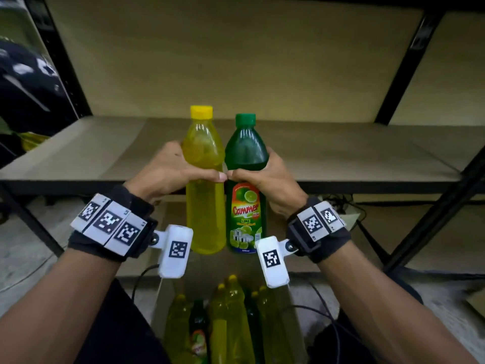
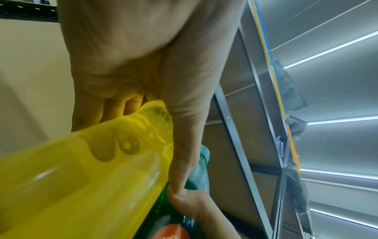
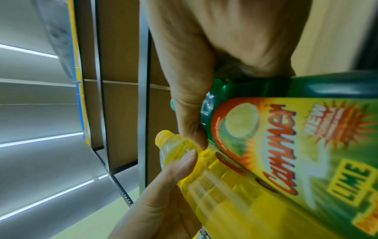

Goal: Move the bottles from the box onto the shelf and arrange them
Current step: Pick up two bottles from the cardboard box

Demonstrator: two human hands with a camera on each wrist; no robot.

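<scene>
while held: left hand (image 1: 168, 170) grips yellow bottle (image 1: 206, 179), right hand (image 1: 267, 177) grips green lime bottle (image 1: 245, 185)
axes: both upright, touching
shelf (image 1: 341, 153): 12 o'clock, equally near both hands

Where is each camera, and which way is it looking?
Head: on the person's head, facing forward and down at the shelf and box; both forearms show.
Left wrist: along the left hand, gripping the yellow bottle.
Right wrist: along the right hand, gripping the green bottle.
Shared: all views show both bottles.
</scene>
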